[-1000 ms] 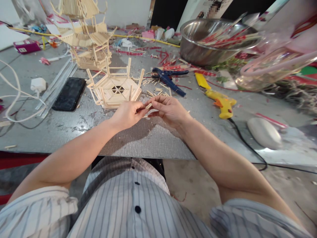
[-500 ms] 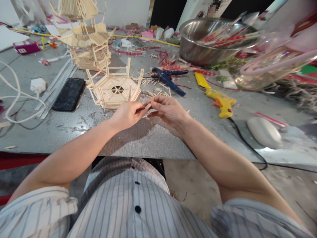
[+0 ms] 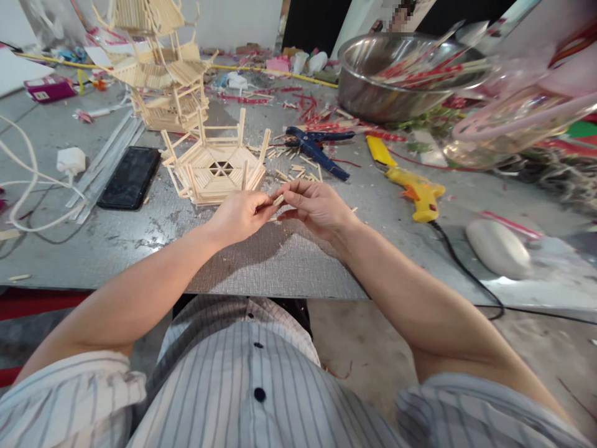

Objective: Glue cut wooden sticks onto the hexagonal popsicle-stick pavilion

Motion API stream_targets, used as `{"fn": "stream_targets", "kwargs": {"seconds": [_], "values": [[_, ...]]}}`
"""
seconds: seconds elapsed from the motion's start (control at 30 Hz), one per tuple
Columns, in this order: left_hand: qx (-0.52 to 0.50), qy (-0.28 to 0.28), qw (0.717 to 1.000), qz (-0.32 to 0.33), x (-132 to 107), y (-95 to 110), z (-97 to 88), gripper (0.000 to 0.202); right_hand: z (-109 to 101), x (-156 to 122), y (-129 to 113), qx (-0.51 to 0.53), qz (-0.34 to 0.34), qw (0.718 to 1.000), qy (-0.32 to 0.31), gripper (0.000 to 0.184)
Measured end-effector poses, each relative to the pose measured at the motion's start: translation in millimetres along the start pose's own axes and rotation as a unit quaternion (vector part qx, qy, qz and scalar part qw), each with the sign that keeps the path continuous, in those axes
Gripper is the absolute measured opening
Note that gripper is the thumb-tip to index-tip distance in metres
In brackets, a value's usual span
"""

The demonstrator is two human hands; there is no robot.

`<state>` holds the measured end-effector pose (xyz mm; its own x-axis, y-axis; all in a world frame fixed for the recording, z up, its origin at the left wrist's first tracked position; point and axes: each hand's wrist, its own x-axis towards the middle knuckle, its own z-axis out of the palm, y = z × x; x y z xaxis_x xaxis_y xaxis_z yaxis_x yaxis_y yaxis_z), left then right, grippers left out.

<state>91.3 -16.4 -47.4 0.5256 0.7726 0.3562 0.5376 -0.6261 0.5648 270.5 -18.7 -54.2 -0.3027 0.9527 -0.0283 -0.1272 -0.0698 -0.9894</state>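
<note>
Between the fingertips of both hands is a short wooden stick piece, pale and small. My left hand pinches near its left end, with the fingers curled. From the other side my right hand holds it between thumb and fingers. Just beyond my left hand stands a hexagonal stick frame with upright posts and a spoked opening in its floor. Loose cut stick pieces lie beyond my right hand, beside blue-handled cutters. My fingers hide part of the held piece.
A tiered stick pagoda stands behind the frame. A phone, clear strips and a white charger lie left. Right are a yellow glue gun with its cord, a white oval object and a metal basin holding sticks.
</note>
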Motion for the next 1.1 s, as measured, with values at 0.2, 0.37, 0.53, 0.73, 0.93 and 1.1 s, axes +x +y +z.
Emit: {"fn": "stream_targets", "kwargs": {"seconds": [0.2,0.37,0.53,0.73,0.93,1.1], "values": [[-0.007,0.009,1.0,-0.025,0.1,1.3,-1.6,0.027,-2.9,-2.6,-5.2,-0.036,-0.018,0.999,0.01,0.037],[0.014,0.015,1.0,-0.018,0.2,1.6,-2.6,0.024,-6.4,-2.9,-7.0,-0.184,-0.074,0.98,0.026,0.032],[0.037,-0.002,0.998,-0.041,0.8,2.7,-6.0,0.021,-8.7,0.9,-2.6,-0.249,-0.104,0.962,0.04,0.027],[0.053,0.099,0.993,-0.038,0.4,5.3,-25.0,0.018,-15.6,7.5,3.9,-0.309,-0.136,0.936,0.104,0.017],[0.099,0.233,0.967,-0.043,1.8,0.8,-53.9,0.009,-20.8,14.9,13.5,-0.417,-0.138,0.894,0.085,0.011],[0.158,0.289,0.943,-0.049,2.6,-5.6,-77.0,0.01,-26.6,18.6,17.9,-0.482,-0.129,0.864,0.062,0.011]]}}
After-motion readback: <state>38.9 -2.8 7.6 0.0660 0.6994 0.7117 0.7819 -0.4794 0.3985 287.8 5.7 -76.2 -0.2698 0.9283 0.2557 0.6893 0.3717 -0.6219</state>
